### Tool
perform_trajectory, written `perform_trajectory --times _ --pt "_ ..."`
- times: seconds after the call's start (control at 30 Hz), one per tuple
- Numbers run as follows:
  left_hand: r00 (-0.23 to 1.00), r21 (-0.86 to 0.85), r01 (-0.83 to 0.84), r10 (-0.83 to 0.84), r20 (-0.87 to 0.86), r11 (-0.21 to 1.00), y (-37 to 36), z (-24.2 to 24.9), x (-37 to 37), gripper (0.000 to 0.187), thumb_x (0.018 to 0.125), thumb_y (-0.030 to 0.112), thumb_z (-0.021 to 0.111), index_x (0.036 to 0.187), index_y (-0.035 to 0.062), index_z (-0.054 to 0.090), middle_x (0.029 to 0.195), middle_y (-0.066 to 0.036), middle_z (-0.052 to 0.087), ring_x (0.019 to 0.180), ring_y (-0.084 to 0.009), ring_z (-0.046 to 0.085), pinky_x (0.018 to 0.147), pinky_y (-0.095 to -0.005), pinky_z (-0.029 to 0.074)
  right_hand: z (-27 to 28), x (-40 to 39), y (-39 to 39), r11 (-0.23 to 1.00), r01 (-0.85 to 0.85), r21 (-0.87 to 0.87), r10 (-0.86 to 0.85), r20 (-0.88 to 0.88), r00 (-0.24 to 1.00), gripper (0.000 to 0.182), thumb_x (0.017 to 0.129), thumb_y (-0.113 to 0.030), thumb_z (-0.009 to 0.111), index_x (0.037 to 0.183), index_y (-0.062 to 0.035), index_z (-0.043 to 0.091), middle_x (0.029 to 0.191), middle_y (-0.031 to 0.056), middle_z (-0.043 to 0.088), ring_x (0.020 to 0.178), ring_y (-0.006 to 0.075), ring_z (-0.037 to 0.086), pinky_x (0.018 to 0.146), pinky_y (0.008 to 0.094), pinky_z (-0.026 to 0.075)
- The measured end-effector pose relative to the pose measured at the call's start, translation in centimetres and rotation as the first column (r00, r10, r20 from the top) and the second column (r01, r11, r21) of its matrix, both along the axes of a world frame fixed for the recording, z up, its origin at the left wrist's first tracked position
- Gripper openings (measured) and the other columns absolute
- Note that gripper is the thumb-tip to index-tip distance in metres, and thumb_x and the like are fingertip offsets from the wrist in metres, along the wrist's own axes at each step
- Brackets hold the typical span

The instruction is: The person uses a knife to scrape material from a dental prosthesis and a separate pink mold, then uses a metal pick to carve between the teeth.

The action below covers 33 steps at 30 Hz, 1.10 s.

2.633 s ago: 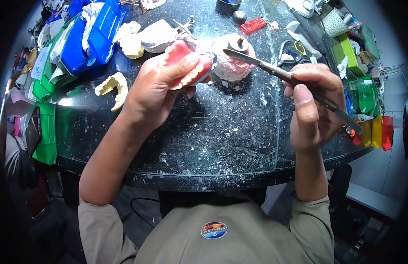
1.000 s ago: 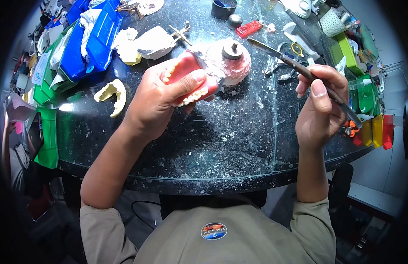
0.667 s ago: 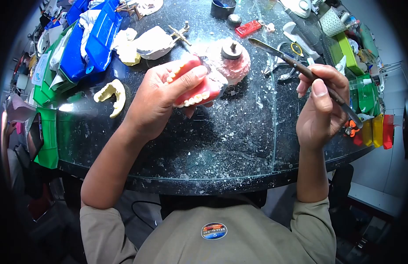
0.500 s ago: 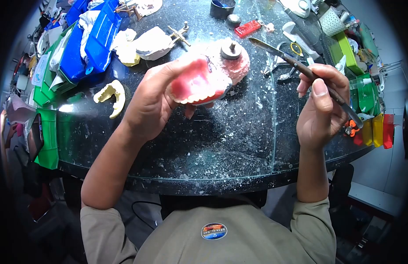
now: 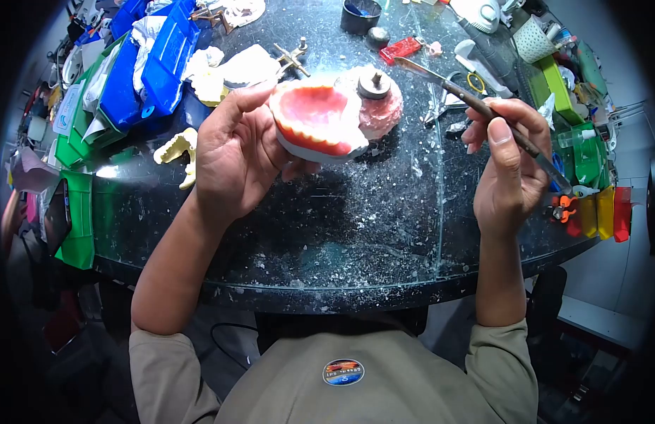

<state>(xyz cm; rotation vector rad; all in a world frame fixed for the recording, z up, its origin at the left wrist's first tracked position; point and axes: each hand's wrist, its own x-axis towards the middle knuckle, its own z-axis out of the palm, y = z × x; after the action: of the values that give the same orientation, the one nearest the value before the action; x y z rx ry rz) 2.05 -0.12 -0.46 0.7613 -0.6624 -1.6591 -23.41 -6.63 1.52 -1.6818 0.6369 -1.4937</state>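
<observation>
My left hand grips a dental model by its left side, thumb on the upper rim and fingers partly hidden below. The model has a white base, a red-pink arch and a row of pale teeth facing me. Between the thumb and fingers of my right hand is a long metal spatula with a dark handle, its pointed blade directed up and left. Just behind the model's right side sits a pink, rough lump with a round metal piece on top.
A yellowish horseshoe-shaped cast lies left of my left hand. Blue bins and a green bin line the left side. Behind are a red box, a black cup and yellow-handled scissors. Coloured containers stand at right.
My left hand has turned the model so its arch and teeth show more fully, with the thumb shifted left. My right hand and the spatula have moved slightly left.
</observation>
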Motion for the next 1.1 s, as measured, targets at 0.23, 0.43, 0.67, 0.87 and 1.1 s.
perform_trajectory --times 0.23,0.43,0.67,0.87,1.1 --pt "0.989 -0.004 0.012 -0.013 -0.144 1.0 -0.4 -0.2 -0.3 0.054 0.093 0.044 0.031 0.12 0.0006 0.047 0.109 -0.018 0.059 0.089 -0.0286 0.063 0.063 -0.0382 0.055 0.1 0.2 0.0 0.994 -0.031 0.105 0.027 0.035 0.999 0.02 0.085 -0.008 0.056 0.102 0.0029 0.053 0.084 0.0139 0.063 0.068 0.0111 0.057 0.062 0.0219 0.044" --pt "0.998 0.056 0.033 -0.031 -0.046 0.998 -0.5 0.1 -0.8 0.058 0.093 0.048 0.028 0.119 -0.0005 0.046 0.109 -0.02 0.057 0.081 -0.0324 0.064 0.043 -0.034 0.053 -0.1 0.3 -0.4 0.982 -0.057 0.177 0.044 0.076 0.996 0.02 0.086 -0.01 0.055 0.101 0.0029 0.053 0.083 0.0137 0.063 0.066 0.0124 0.056 0.061 0.0233 0.042" --pt "1.0 0.101 0.022 -0.023 0.008 0.995 -0.6 0.3 -1.2 0.069 0.093 0.05 0.025 0.119 -0.0116 0.043 0.106 -0.025 0.058 0.08 -0.0301 0.064 0.041 -0.0285 0.052 -0.2 0.1 -0.6 0.975 -0.054 0.216 0.04 0.07 0.997 0.02 0.086 -0.011 0.055 0.101 0.0028 0.054 0.083 0.0139 0.063 0.066 0.0122 0.057 0.061 0.0233 0.042" --pt "0.989 -0.017 0.149 -0.149 -0.005 0.989 -0.8 -0.5 -0.4 0.07 0.092 0.047 0.019 0.119 -0.0138 0.041 0.111 -0.03 0.054 0.082 -0.0264 0.064 0.044 -0.0258 0.052 -0.2 0.1 -0.6 0.967 -0.065 0.246 0.045 0.087 0.995 0.02 0.086 -0.011 0.055 0.101 0.0031 0.054 0.083 0.0139 0.063 0.066 0.0123 0.056 0.061 0.0233 0.042" --pt "0.988 0.041 -0.069 0.074 -0.138 0.997 0.2 2.0 -1.1 0.063 0.085 0.034 0.03 0.132 -0.0073 0.028 0.129 -0.03 0.04 0.104 -0.0307 0.055 0.067 -0.0341 0.052 -0.9 -1.0 -2.3 0.836 -0.194 0.513 0.091 0.219 0.971 0.019 0.085 -0.013 0.052 0.094 0.0036 0.055 0.075 0.0108 0.061 0.063 0.0116 0.055 0.058 0.0209 0.043"
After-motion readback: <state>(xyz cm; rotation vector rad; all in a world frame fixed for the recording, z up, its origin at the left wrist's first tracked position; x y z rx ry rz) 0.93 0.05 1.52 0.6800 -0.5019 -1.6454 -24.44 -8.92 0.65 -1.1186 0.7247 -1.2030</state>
